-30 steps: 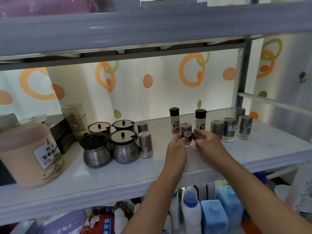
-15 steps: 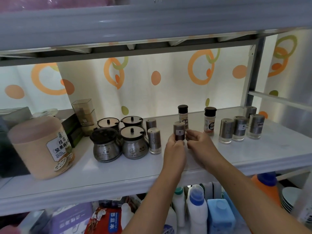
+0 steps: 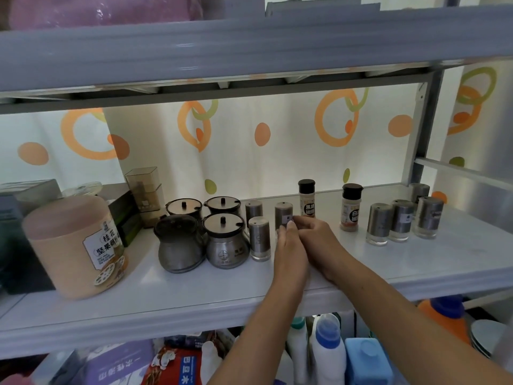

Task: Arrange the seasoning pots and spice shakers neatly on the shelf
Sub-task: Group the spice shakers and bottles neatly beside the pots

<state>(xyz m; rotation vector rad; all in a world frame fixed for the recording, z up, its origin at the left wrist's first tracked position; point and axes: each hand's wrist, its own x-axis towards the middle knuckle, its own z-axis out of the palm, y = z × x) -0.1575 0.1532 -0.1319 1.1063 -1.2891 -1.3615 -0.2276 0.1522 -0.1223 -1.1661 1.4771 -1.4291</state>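
Observation:
Both hands meet on one steel shaker [image 3: 283, 215] in the middle of the white shelf [image 3: 194, 290]. My left hand [image 3: 290, 251] grips its lower part and my right hand [image 3: 319, 240] pinches it from the right. Left of it stand two more steel shakers [image 3: 259, 237], one behind the other, and several steel seasoning pots [image 3: 226, 240] with black-knobbed lids. Two black-capped spice bottles [image 3: 306, 198] [image 3: 351, 207] stand behind and to the right. Several steel shakers [image 3: 379, 223] cluster at the far right.
A large pink jar [image 3: 75, 245] and dark boxes [image 3: 125, 218] fill the shelf's left end, with a clear container [image 3: 143, 190] behind. An upper shelf [image 3: 249, 45] hangs low overhead. Detergent bottles [image 3: 327, 351] crowd the shelf below. A metal post [image 3: 424, 129] stands at right.
Both hands have carried the steel shaker leftward along the shelf, from beside the black-capped bottles to just right of the two shakers by the pots.

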